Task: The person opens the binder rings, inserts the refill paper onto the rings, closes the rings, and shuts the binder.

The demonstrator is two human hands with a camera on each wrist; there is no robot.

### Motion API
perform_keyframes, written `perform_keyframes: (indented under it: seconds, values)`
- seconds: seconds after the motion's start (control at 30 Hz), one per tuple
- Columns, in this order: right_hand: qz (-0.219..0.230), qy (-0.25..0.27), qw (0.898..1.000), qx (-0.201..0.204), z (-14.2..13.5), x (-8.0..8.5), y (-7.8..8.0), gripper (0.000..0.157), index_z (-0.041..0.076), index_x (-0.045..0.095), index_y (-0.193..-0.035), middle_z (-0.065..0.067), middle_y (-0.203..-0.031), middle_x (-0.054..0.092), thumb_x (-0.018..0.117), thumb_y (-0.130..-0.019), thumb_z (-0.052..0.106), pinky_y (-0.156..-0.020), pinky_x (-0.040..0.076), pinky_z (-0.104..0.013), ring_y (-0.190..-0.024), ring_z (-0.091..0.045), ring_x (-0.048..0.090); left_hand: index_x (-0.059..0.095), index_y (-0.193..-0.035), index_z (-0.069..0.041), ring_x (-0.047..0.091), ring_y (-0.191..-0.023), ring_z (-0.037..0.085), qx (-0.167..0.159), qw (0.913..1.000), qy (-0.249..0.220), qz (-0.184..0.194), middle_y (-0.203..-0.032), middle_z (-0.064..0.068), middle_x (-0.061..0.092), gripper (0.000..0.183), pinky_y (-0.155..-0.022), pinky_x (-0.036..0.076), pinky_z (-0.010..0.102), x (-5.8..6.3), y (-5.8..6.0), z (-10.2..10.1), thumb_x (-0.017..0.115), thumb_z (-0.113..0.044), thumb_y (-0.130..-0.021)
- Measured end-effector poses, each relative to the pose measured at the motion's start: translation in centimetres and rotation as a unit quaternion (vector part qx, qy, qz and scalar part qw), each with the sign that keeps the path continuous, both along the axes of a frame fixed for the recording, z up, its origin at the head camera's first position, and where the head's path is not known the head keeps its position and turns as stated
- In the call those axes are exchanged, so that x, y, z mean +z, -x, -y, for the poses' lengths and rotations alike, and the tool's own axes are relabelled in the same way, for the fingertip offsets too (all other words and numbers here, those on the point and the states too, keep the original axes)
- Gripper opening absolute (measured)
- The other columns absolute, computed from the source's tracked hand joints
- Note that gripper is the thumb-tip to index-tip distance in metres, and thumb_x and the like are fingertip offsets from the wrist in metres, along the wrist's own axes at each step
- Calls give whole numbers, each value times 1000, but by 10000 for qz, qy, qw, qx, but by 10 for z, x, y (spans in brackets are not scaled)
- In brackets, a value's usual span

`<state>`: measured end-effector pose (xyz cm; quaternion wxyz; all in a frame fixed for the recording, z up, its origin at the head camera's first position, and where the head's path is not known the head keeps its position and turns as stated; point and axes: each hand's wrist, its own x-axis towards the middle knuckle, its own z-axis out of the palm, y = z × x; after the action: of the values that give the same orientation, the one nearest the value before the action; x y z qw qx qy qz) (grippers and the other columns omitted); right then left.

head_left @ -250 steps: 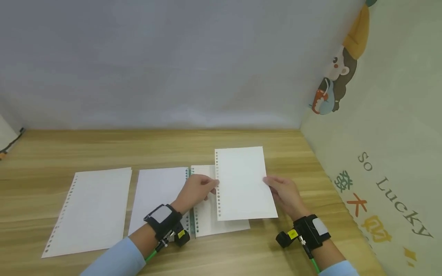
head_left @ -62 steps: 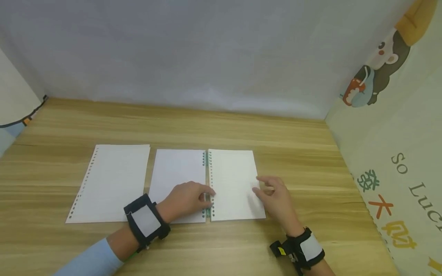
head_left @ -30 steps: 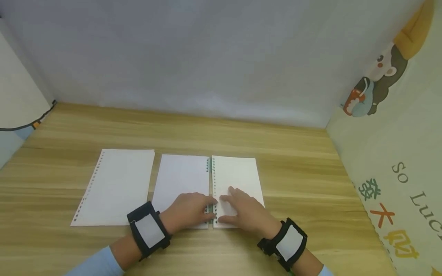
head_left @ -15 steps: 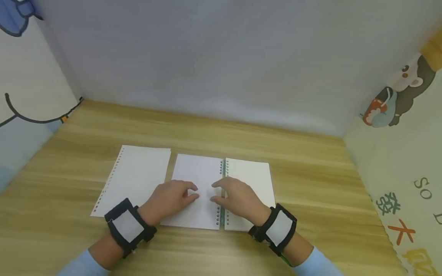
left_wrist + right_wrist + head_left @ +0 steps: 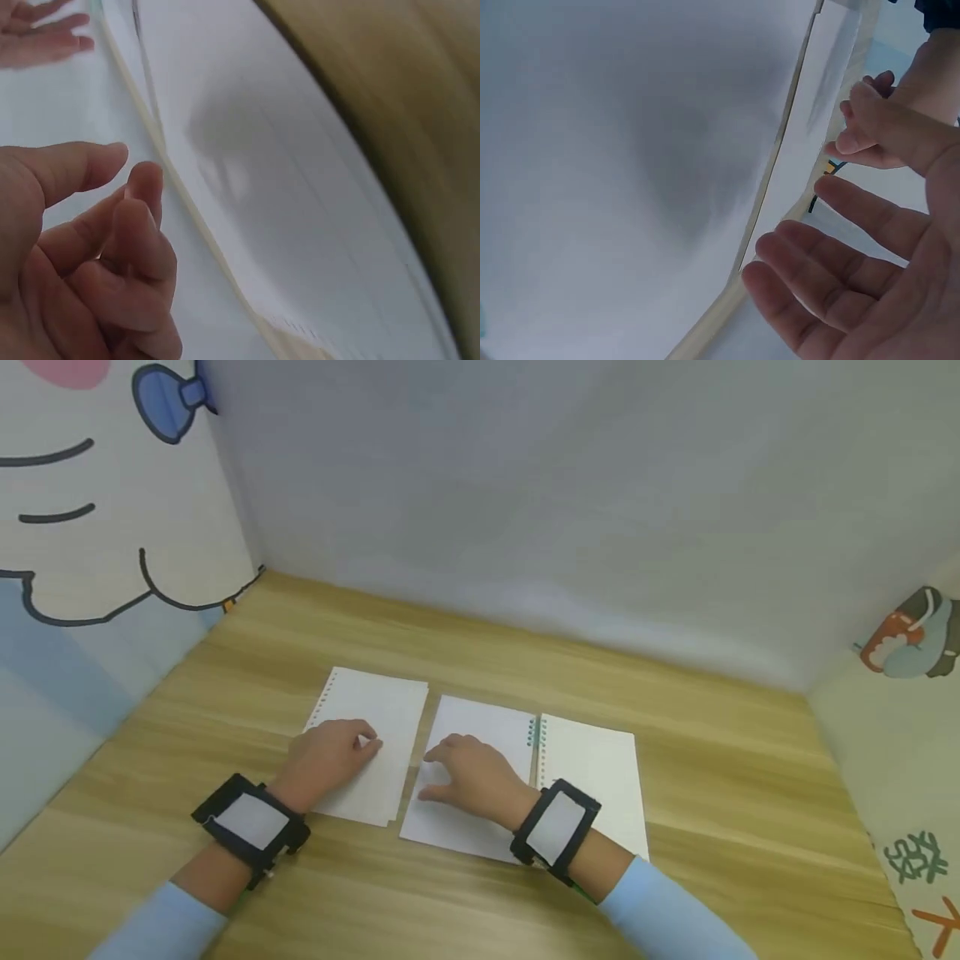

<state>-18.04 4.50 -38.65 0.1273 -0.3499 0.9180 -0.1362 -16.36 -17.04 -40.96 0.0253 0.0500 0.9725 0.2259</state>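
A stack of loose white punched sheets (image 5: 390,710) lies at the left. My left hand (image 5: 327,760) is over these sheets, fingers loosely curled; in the left wrist view nothing sits between the thumb and fingertips. Right of the stack lies an opened ring-bound notebook (image 5: 480,714), its green rings in the middle. My right hand (image 5: 480,781) hovers above the notebook's left side, fingers apart and holding nothing; its shadow falls on the white surface in the right wrist view. A white punched sheet (image 5: 592,760) lies on the notebook's right side, partly covered by my right wrist.
The wooden table (image 5: 720,793) carries all the paper. A grey wall (image 5: 525,510) closes the back. Printed panels stand at either side, the left one (image 5: 75,543) with a cartoon figure. Each wrist bears a black strap (image 5: 557,831) with a camera.
The sheet once held by both hands now lies on the notebook's right side. Both hands have shifted left, from the rings to the loose stack and the notebook's left side. The view has turned left.
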Motion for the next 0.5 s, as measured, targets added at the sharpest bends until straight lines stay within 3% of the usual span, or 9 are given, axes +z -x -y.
perform_keyframes:
  seconds: [0.13, 0.23, 0.37, 0.5]
  values:
    - [-42, -92, 9996, 276, 24, -4, 2, 60, 8, 66, -123, -13, -120, 68, 75, -77, 44, -88, 56, -40, -106, -24, 60, 67, -109, 8, 63, -78, 33, 694, 9976, -20, -39, -95, 26, 69, 34, -69, 55, 51, 1, -6, 36, 58, -19, -92]
    - [-51, -289, 9989, 378, 35, -7, 2, 73, 9, 63, -129, -13, -117, 66, 78, -70, 50, -80, 56, -38, -97, -22, 58, 60, -120, 13, 61, -90, 42, 1130, 9933, -30, 221, -110, 36, 61, 44, -76, 53, 57, 1, -12, 54, 56, -21, -93]
    - [-164, -644, 9965, 508, 43, -12, 2, 89, 8, 58, -134, -12, -113, 62, 78, -63, 59, -73, 53, -34, -89, -19, 52, 56, -124, 14, 59, -94, 44, 1374, 9881, -49, 696, -119, 40, 55, 49, -78, 53, 59, 1, -16, 66, 54, -24, -93]
    - [-309, -822, 9941, 640, 47, -16, 3, 88, 8, 61, -130, -10, -109, 60, 78, -61, 61, -73, 51, -34, -88, -19, 49, 60, -120, 13, 58, -86, 38, 1316, 9878, -60, 830, -114, 37, 59, 47, -72, 53, 53, 1, -18, 69, 56, -24, -92]
